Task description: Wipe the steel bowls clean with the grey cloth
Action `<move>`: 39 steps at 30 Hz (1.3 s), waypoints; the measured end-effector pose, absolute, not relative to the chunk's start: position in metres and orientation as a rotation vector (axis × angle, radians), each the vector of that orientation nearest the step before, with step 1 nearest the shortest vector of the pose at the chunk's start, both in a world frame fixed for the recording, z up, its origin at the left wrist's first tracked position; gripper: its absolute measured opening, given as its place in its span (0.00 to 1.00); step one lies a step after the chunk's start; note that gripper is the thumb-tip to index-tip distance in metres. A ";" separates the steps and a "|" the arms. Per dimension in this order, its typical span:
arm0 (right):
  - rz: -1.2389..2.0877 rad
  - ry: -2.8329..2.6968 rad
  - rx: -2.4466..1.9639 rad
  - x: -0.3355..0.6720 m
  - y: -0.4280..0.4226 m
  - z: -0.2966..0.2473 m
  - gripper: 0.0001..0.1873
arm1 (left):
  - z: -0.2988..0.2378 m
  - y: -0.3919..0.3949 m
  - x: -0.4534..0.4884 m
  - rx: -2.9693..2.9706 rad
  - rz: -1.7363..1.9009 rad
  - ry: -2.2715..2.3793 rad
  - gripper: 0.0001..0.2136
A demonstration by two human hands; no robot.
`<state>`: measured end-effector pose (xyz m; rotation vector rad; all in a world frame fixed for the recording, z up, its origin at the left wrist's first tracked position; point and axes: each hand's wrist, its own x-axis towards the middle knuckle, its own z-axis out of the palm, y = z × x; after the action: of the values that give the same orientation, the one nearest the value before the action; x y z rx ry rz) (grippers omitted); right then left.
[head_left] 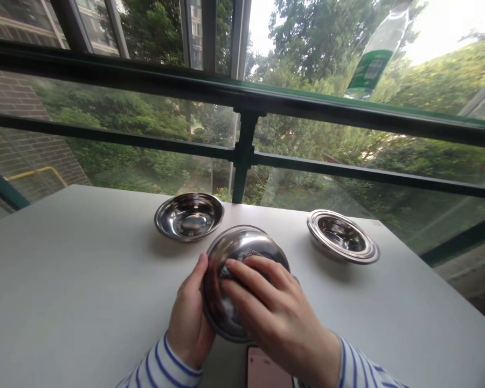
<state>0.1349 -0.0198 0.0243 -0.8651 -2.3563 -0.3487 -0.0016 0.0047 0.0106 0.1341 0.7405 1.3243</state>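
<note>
A shiny stainless steel bowl (262, 240) is held tilted over the near middle of the table. My left hand (191, 310) grips its left rim, with the thumb along the edge. Across the bowl's face lies my right hand (281, 307), its bent fingers pressing a small grey checked cloth (254, 253) against the metal. Most of that cloth is hidden under the fingers. Behind the held bowl to the left sits a steel bowl (189, 217), upright. To the right rest wide-rimmed steel bowls (343, 236), apparently stacked.
The white table (92, 275) ends at a dark green railing (242, 148) with glass panels. A phone (269, 369) with a lit screen lies below my right hand. On the rail at upper right stands a clear plastic bottle (374, 64) with a green label.
</note>
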 end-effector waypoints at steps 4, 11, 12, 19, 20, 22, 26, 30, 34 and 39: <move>-0.384 -2.417 -0.778 0.136 -0.020 0.020 0.14 | 0.012 0.011 -0.009 0.154 1.369 0.769 0.11; -0.457 -2.424 -0.708 0.132 -0.022 0.021 0.13 | 0.015 0.016 -0.013 0.116 1.400 0.788 0.12; -0.465 -2.421 -0.693 0.131 -0.022 0.021 0.13 | 0.014 0.015 -0.012 0.116 1.374 0.780 0.12; -0.477 -2.414 -0.648 0.139 -0.018 0.014 0.10 | 0.013 0.022 -0.022 0.062 1.482 0.835 0.13; -0.484 -2.406 -0.646 0.139 -0.018 0.014 0.10 | 0.013 0.023 -0.023 0.058 1.469 0.838 0.13; -0.498 -2.407 -0.615 0.137 -0.020 0.015 0.11 | 0.013 0.023 -0.023 0.067 1.422 0.826 0.14; -0.458 -2.412 -0.608 0.141 -0.016 0.014 0.11 | 0.015 0.022 -0.022 0.081 1.434 0.827 0.14; -0.306 -2.304 -0.867 0.154 -0.008 0.009 0.13 | 0.012 0.024 -0.025 0.051 1.474 0.888 0.14; -0.327 -2.311 -0.823 0.150 -0.012 0.005 0.13 | 0.008 0.025 -0.026 0.055 1.466 0.915 0.13; -0.287 -2.326 -0.857 0.152 -0.007 0.004 0.13 | 0.009 0.024 -0.027 0.069 1.493 0.916 0.12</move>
<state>0.1521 -0.0074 0.0042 -0.8572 -2.3262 -0.2867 -0.0267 0.0242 0.0093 0.0693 0.9156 1.4932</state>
